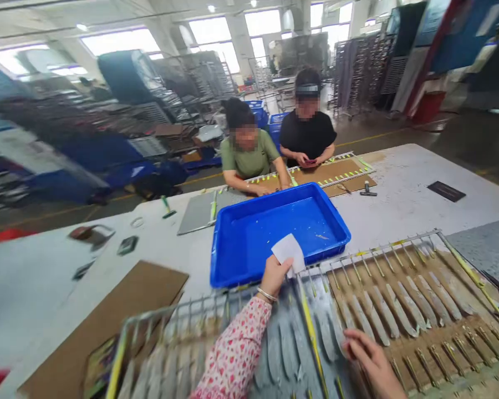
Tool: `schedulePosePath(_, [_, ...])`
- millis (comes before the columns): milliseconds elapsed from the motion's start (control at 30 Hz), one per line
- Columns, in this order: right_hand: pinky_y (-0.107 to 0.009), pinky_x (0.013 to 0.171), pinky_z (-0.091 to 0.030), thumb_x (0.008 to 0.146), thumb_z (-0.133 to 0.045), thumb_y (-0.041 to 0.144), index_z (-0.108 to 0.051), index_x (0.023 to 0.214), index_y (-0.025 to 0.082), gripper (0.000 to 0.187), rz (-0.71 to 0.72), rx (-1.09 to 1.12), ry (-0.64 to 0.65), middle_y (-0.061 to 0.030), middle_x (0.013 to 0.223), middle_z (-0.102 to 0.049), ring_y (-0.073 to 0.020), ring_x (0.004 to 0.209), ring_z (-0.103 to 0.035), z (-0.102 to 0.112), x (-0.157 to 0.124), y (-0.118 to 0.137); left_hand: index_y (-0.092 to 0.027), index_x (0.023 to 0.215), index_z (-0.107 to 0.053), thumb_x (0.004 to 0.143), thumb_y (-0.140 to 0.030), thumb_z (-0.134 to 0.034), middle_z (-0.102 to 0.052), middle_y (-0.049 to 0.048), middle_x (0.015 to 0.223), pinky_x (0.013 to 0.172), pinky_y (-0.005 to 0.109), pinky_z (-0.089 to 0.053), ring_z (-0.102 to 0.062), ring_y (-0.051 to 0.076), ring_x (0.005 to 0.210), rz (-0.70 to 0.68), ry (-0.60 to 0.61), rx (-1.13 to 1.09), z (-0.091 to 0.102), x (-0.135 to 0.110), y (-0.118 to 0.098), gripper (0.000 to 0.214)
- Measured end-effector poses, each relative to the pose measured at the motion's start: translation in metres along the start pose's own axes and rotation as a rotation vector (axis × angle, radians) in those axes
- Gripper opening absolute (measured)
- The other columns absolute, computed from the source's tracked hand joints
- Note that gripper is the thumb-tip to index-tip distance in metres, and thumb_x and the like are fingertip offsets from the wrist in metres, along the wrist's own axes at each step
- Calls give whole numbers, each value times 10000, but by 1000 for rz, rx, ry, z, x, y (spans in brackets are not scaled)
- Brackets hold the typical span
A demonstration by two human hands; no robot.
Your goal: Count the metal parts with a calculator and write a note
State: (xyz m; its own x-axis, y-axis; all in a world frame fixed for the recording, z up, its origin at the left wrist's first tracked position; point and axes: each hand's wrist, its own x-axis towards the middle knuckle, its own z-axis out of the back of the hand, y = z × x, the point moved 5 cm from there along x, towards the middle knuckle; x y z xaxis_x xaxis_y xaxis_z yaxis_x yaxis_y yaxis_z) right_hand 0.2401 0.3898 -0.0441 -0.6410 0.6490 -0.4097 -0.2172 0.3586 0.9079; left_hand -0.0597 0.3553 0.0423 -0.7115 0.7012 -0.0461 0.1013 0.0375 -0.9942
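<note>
My left hand, in a pink patterned sleeve, pinches a small white sheet, perhaps paper, over the near rim of a blue plastic tray. Below, my right hand is over a metal rack frame, its fingers slightly bent and apart. Its fingertips are beside the grey-white, blade-shaped strips lying in rows on brown board; whether they touch one is unclear. Thin pegs with yellowish parts line the frame. A few small scraps lie inside the tray.
Across the white table two people sit by another rack. Brown cardboard lies at left. A green-handled tool, a dark hand tool and a dark plate lie about the table.
</note>
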Motion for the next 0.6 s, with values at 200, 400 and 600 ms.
schedulePosePath(200, [-288, 725, -527, 696, -681, 637, -648, 1142, 194, 630, 222, -196, 342, -112, 997, -683, -235, 862, -632, -41, -20, 30, -113, 774, -674, 708, -238, -637, -628, 35, 672, 583, 254, -417, -529, 127, 606, 169, -7, 122, -26, -215, 42, 146])
schedulePosePath(400, [-247, 515, -378, 701, -642, 688, -679, 745, 166, 525, 145, -395, 781, -21, 609, -570, -148, 547, -472, -73, -81, -55, -117, 794, -615, 604, -147, -607, -555, -19, 679, 589, 220, -333, -464, 101, 634, 331, -421, 63, -16, -383, 95, 193])
schedulePosePath(600, [-238, 503, -336, 625, -694, 712, -617, 671, 166, 553, -92, -298, 929, 19, 538, -464, -118, 505, -411, -99, -128, -105, -127, 834, -561, 560, -298, -741, -595, 10, 721, 609, 234, -336, -512, 115, 647, 321, -850, -253, 7, -477, 116, 370])
